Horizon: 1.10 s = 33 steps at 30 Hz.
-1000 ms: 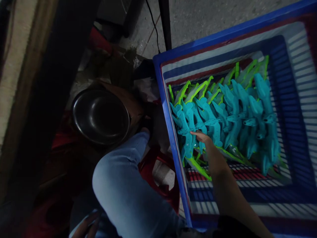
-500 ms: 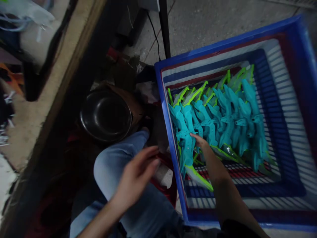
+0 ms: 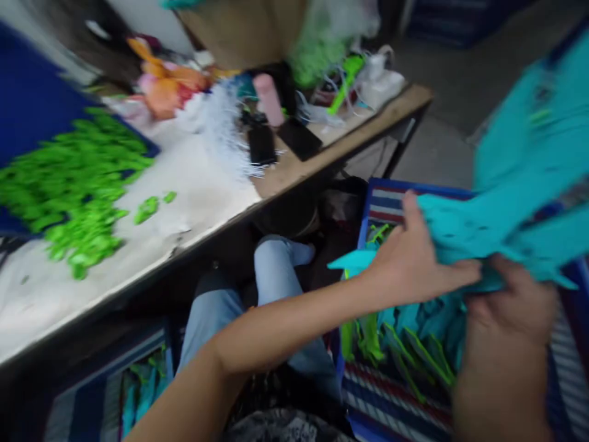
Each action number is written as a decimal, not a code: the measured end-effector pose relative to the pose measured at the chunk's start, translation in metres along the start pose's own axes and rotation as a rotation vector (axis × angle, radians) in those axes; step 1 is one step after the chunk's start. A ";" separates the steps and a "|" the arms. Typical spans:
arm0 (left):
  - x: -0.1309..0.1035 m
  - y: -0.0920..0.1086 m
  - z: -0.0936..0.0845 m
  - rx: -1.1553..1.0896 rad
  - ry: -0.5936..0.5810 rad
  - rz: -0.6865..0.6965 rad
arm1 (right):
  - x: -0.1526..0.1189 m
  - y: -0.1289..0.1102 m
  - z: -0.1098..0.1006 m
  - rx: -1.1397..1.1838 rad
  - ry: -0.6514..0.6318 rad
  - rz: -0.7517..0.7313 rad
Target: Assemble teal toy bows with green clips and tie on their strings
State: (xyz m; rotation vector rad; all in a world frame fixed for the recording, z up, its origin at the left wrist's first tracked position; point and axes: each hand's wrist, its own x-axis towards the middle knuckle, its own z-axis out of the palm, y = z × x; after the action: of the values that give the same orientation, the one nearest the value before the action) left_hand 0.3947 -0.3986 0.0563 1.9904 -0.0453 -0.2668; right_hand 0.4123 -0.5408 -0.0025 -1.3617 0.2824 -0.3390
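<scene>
A large turquoise plastic piece (image 3: 473, 224) with long, wing-like arms is held up at the right of the head view, above the basket; its far end is smeared by motion. My left hand (image 3: 407, 261) grips its near left side, fingers closed on it. From below, my right hand (image 3: 515, 304) holds the same piece close to the left hand, its fingers partly hidden. Underneath, the blue-rimmed striped basket (image 3: 363, 374) contains several turquoise pieces (image 3: 409, 316) with green-edged parts (image 3: 409, 353), partly covered by my hands and arms.
To the left stands a workbench (image 3: 216, 190) with a heap of small green parts (image 3: 87, 172) spilling from a blue bin (image 3: 27, 86). Dark phones (image 3: 301, 138), a pink bottle (image 3: 268, 98) and white strands (image 3: 216, 123) lie farther along. Another basket (image 3: 92, 387) is at lower left.
My right hand has come up from the basket, and a turquoise piece is now raised in both hands. My left hand has moved right onto it. The view has swung left toward the workbench.
</scene>
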 end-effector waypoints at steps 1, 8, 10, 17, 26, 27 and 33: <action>-0.011 0.025 -0.027 0.099 0.051 0.114 | -0.011 -0.029 0.025 0.028 -0.054 -0.115; -0.164 0.069 -0.183 0.744 0.093 0.375 | -0.206 -0.080 0.149 0.459 -0.405 -0.033; -0.202 0.026 -0.208 0.858 0.049 0.192 | -0.269 -0.044 0.166 0.515 -0.449 0.304; -0.263 -0.176 -0.222 0.563 -0.162 -0.361 | -0.382 0.080 0.179 0.260 -0.527 0.956; -0.287 -0.228 -0.237 0.432 0.064 -0.352 | -0.333 0.032 0.106 -0.373 -1.277 0.964; -0.285 -0.231 -0.244 0.462 0.100 -0.365 | -0.322 0.025 0.108 -0.500 -1.377 0.716; -0.264 -0.252 -0.258 0.700 0.078 -0.442 | -0.299 0.020 0.170 -0.823 -1.632 -0.811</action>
State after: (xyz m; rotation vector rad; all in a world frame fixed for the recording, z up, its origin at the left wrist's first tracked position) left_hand 0.1690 -0.0214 -0.0244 2.6956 0.4065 -0.5064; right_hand 0.2051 -0.2655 0.0096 -2.0649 -1.6739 0.3634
